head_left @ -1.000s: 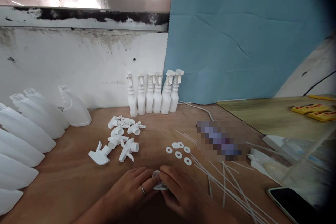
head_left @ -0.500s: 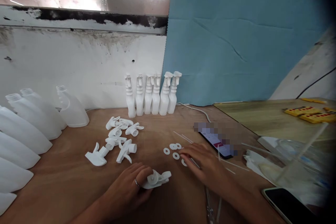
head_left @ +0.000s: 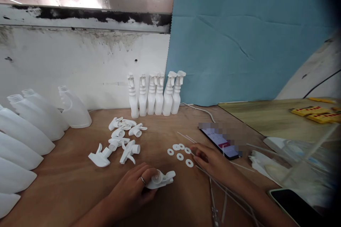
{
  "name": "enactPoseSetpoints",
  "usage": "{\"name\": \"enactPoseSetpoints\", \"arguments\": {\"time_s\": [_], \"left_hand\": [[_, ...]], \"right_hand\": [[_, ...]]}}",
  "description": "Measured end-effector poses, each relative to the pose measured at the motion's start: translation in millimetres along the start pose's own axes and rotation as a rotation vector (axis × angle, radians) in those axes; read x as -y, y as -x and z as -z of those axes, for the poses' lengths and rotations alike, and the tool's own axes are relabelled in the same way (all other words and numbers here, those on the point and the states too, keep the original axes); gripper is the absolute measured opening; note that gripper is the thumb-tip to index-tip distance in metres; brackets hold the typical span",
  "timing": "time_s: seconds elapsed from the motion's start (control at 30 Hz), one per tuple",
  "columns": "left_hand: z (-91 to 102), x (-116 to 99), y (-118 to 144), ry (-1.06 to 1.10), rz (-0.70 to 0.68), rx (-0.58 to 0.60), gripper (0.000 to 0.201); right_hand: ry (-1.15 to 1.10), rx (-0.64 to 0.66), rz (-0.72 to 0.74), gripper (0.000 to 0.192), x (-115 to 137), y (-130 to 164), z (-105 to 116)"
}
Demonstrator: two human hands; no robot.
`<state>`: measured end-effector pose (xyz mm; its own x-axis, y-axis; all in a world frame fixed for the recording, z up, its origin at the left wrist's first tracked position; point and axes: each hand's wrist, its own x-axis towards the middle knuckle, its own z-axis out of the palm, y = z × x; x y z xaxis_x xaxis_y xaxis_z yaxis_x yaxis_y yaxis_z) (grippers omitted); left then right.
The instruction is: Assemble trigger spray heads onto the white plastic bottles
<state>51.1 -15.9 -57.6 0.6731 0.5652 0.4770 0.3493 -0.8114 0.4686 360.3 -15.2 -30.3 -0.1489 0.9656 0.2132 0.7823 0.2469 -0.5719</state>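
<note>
My left hand (head_left: 137, 184) is closed around a white trigger spray head (head_left: 161, 180), held on its side just above the table. Several flat white ring washers (head_left: 180, 156) lie loose to the right of it. My right hand (head_left: 210, 158) is beside them, fingers bent and thumb apart from the index finger. Its index fingertip is at the edge of the rightmost upper washer (head_left: 188, 150), which lies flat. More white trigger spray heads (head_left: 129, 151) lie in a loose pile beyond my left hand.
Spray bottles with heads fitted (head_left: 159, 99) stand along the wall. Open-necked white bottles (head_left: 76, 111) line the left side. A lit phone (head_left: 220, 142), thin clear tubes (head_left: 224, 205), plastic bags (head_left: 290, 159) and a dark-screened phone (head_left: 293, 205) lie at the right.
My right hand has shifted slightly right and its fingers have curled, uncovering washers that were partly hidden. My left hand still holds the trigger spray head in nearly the same place.
</note>
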Motion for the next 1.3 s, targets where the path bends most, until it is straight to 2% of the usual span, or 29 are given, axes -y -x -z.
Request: {"name": "enactPoseSetpoints", "arguments": {"time_s": [0.1, 0.2, 0.37, 0.43, 0.5, 0.57, 0.63, 0.73, 0.77, 0.8, 0.87, 0.93, 1.03, 1.3], "left_hand": [[0.6, -0.6, -1.3, 0.016, 0.059, -0.001, 0.033], [0.8, -1.4, -2.5, 0.011, 0.016, -0.011, 0.021], [0.2, -1.2, -2.9, 0.002, -0.073, -0.063, 0.013], [0.0, -1.6, -3.4, -0.002, -0.088, -0.072, 0.013], [-0.6, -2.2, -3.7, 0.000, -0.078, -0.075, 0.015], [-1.8, -2.7, -3.3, 0.009, -0.039, -0.062, 0.016], [-3.3, -2.7, -1.9, 0.031, 0.031, -0.057, 0.024], [-4.5, -1.9, 0.8, 0.102, 0.143, -0.057, 0.056], [-4.3, -1.5, 1.4, 0.129, 0.169, -0.039, 0.061], [-4.0, -1.2, 1.8, 0.152, 0.190, -0.015, 0.061], [-3.1, -0.8, 1.8, 0.190, 0.217, 0.036, 0.058], [-2.3, -0.6, 1.1, 0.217, 0.220, 0.049, 0.061], [-1.7, -1.2, 0.2, 0.235, 0.193, 0.032, 0.066], [-4.1, -0.6, 2.8, 0.237, 0.187, -0.003, 0.068]], "right_hand": [[-0.044, -0.093, 0.010, 0.021, 5.1, -2.8, 11.2], [-0.137, -0.211, 0.006, 0.024, 11.4, -3.1, 28.2], [-0.733, -0.552, -0.016, 0.013, 18.7, -5.0, 61.7], [-0.853, -0.640, 0.003, 0.021, 19.5, -9.2, 70.0], [-0.930, -0.670, -0.001, 0.027, 22.3, -14.1, 70.3], [-0.953, -0.627, -0.026, 0.022, 30.7, -17.7, 61.1], [-0.936, -0.515, -0.058, 0.020, 45.6, -19.7, 44.2], [-0.880, -0.247, -0.076, 0.025, 74.7, -21.1, 13.3], [-0.860, -0.112, -0.050, 0.027, 83.9, -21.4, 3.4], [-0.840, 0.024, -0.021, 0.030, 91.8, -21.6, -5.8], [-0.759, 0.170, 0.033, 0.032, 102.6, -21.5, -21.4], [-0.626, 0.214, 0.088, 0.031, 106.8, -20.4, -32.5], [-0.470, 0.196, 0.147, 0.027, 105.8, -17.3, -40.8], [-0.375, 0.197, 0.197, 0.021, 102.3, -12.8, -42.8]]}}
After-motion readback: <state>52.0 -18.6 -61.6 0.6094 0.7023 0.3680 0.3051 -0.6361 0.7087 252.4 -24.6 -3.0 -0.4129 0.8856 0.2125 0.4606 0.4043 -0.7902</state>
